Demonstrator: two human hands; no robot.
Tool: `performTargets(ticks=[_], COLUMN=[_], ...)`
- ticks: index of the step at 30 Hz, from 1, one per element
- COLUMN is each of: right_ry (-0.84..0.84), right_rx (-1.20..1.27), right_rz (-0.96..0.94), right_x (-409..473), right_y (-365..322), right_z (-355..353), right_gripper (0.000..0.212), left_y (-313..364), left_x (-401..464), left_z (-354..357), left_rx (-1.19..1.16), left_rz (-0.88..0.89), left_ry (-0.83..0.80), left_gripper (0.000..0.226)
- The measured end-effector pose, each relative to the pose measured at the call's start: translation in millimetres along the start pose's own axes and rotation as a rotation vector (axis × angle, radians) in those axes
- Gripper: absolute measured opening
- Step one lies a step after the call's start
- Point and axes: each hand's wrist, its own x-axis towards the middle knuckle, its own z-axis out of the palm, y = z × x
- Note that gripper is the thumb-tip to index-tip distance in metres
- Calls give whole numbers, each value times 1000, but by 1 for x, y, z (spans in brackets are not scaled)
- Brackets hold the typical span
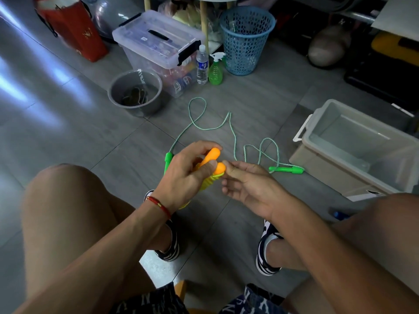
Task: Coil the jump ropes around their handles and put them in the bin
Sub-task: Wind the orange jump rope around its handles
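The left sneaker [169,251], low in the frame, bears a white word that looks like "NIKE" (small, blurred). The water bottle [202,65] label cannot be read.

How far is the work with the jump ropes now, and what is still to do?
Done: on the orange-handled rope the yellow cord looks wound around the handles. In hand: the left hand grips that bundle and the right hand touches its end. Left: the grey bin holds no rope, so this bundle must go in; the green rope lies uncoiled on the floor.
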Motion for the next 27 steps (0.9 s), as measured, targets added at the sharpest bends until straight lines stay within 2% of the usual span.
performTargets(ticks=[4, 7, 11, 13, 15, 16, 18, 20, 22, 25, 27], right_ry=[9, 69, 180, 236, 239, 270, 382, 335, 215, 284, 367], right_rx=[-229, -504, -573, -526, -561, -656, -1021, -1361, -1539, -1632, -1555], right_rz=[-158, -324, -468, -491, -468, -473, -596, -692, -642, -579, -578], right_x=[-7, -12, -19, -26, -31, -34, -38, -47, -56, -66, -76], right_y=[-15, -20, -39, -58, -78, -89, -112, -138, -158, -175, -177], right_z=[-2, -1, -6, -16, -26, -32, -45, -54, -64, -103, -149], right_gripper=[15, 13, 12, 17, 18, 18, 28, 45, 59, 67, 61], left_y=[0, 4, 14, 17, 22, 28, 43, 63, 86, 116, 132], left_x=[6, 12, 22, 28, 36, 43, 60, 82, 101, 127, 141], left_z=[2, 6, 1, -5, -7, -4, 5, 23, 46, 89, 128], left_rx=[175, 294, 340, 412, 437, 461, 538, 608, 594, 504, 464], left_rz=[154, 190, 151, 159, 164, 195, 284, 360, 365, 340, 355], left_ry=[-7, -45, -109, -107, -103, -107, -132, -158, -162, -205, -245], left_gripper=[33, 58, 89, 83, 62, 54, 46, 48, 56, 61, 60])
